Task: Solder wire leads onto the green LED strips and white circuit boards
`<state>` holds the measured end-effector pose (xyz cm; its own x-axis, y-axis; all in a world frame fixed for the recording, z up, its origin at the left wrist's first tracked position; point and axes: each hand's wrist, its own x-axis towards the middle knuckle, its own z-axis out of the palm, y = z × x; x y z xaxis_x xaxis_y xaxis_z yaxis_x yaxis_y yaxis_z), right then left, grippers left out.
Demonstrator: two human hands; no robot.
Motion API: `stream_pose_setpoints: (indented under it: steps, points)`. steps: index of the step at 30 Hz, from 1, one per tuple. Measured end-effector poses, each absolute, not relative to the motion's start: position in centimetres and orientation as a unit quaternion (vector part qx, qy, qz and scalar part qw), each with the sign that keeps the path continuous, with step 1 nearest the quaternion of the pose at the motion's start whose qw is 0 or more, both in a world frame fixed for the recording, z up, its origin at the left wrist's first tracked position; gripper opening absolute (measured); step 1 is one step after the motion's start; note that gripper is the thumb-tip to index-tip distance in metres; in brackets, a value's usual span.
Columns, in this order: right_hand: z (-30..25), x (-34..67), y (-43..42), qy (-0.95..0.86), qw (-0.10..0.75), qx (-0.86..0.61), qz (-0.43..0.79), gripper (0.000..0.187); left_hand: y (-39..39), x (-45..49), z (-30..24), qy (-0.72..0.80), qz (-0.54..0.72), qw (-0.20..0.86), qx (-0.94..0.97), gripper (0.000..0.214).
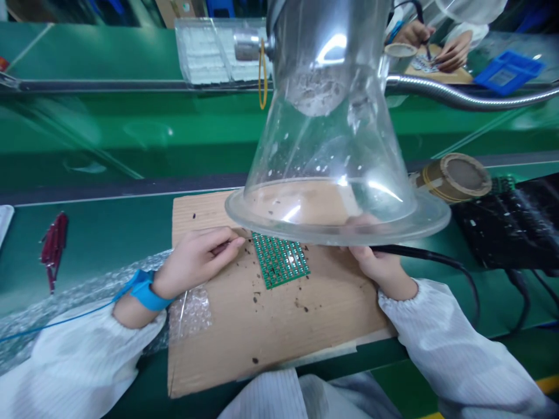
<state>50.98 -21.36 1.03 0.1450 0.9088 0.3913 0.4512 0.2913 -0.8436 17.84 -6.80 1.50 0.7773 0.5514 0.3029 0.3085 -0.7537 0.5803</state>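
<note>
A green circuit board (282, 260) with rows of small parts lies on a brown cardboard sheet (279, 337) marked with dark specks. Just left of the board, my left hand (203, 253) is closed in a pinch; whatever thin thing it may hold is too small to make out. It wears a blue wrist strap (151, 291) with a cord. My right hand (373, 256), right of the board, is closed around what looks like a soldering iron. A black cable (432, 256) trails from it to the right. The clear rim of the fume hood (336, 230) blurs its fingers and the tool.
Low over the cardboard hangs the clear hood on a metal pipe. At right are a cardboard roll (458, 177) and a black box (515, 221). Dark red parts (55, 247) and bubble wrap (109, 279) lie left. Beyond the ledge, another person's hands (454, 52) work near a blue bin (509, 73).
</note>
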Motion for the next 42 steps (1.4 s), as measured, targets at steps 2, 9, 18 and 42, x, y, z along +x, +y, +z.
stream_pose_setpoints:
  steps: [2, 9, 18, 42]
  points:
    - [0.9, 51.1, -21.3, -0.607, 0.522, -0.555, 0.227, 0.031, -6.8, 18.0, 1.7, 0.224, 0.260, 0.248, 0.906, 0.028]
    - [0.1, 50.3, -24.2, -0.493, 0.597, -0.584, 0.242, 0.020, -8.8, 18.5, 4.0, 0.219, 0.265, 0.203, 0.917, 0.028]
    - [0.6, 48.7, -25.8, -0.526, 0.530, -0.622, 0.236, 0.015, -9.2, 18.2, 2.1, 0.268, 0.229, 0.258, 0.900, 0.029]
    - [0.7, 48.7, -25.9, -0.542, 0.533, -0.614, 0.215, 0.015, -9.2, 18.6, 2.4, 0.234, 0.215, 0.251, 0.914, 0.027]
